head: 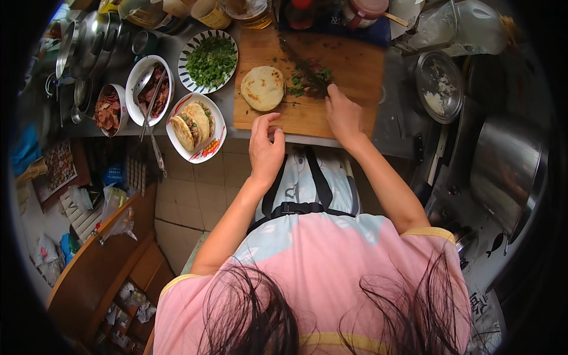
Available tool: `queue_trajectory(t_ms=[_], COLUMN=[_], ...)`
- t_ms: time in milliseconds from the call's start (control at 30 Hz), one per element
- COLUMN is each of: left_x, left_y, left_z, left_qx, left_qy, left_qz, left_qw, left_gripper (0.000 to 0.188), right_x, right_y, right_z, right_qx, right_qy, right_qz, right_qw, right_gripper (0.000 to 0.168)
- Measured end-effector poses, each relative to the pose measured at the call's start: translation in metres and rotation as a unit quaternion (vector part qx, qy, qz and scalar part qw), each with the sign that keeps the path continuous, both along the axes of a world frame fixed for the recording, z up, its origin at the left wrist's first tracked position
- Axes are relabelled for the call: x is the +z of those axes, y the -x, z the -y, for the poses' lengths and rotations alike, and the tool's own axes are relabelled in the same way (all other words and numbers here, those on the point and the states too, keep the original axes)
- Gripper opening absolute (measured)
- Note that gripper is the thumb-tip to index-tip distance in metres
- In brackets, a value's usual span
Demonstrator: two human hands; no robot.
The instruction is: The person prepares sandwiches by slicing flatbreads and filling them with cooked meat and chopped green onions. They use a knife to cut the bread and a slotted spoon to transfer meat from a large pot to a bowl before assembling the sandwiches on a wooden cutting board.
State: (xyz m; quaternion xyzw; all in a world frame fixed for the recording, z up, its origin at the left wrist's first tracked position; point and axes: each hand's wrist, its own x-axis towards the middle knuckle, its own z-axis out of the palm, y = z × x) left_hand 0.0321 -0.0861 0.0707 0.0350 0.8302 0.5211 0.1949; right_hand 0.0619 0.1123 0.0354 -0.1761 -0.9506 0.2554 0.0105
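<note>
My right hand [344, 113] grips a kitchen knife [304, 64], its dark blade slanting up and left over chopped meat and green herbs [298, 83] on a wooden cutting board [257, 46]. A round browned flatbread [262, 88] lies whole on the board's left side. Just below that bread, at the board's front edge, my left hand [267, 148] is held with fingers slightly curled and apart, nothing in it. To its left, a white dish [195, 155] with red markings holds filled flatbreads [193, 124].
Left of the board stand a plate of chopped greens [212, 62], a white bowl [129, 88] of meat with spoon and tongs, and a smaller meat bowl [108, 111]. Jars [364, 11] line the back. A metal bowl [439, 86] with white residue is at right.
</note>
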Motion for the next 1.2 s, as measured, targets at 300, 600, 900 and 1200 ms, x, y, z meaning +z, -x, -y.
queue_trajectory(t_ms=[300,600,900,1200], left_x=[0.001,0.002,0.004,0.002], left_y=[0.003,0.0,-0.007,-0.008], left_z=[-0.003,-0.004,-0.007,-0.013], left_qx=[-0.018,0.0,0.019,0.025], left_qy=[0.009,0.007,0.012,0.015], left_qz=[-0.015,-0.007,-0.013,-0.02], left_qw=[1.0,1.0,1.0,0.999], left_gripper=[0.027,0.027,0.027,0.026], right_x=[-0.001,0.004,0.007,0.022], right_y=[0.006,0.013,0.017,0.014], right_z=[-0.027,-0.053,-0.07,-0.038], right_qx=[0.027,0.071,0.092,0.043], right_qy=[-0.035,-0.013,-0.027,0.026], right_qz=[-0.01,-0.029,-0.031,0.024], right_qw=[0.999,0.997,0.995,0.998], right_gripper=[0.01,0.012,0.012,0.014])
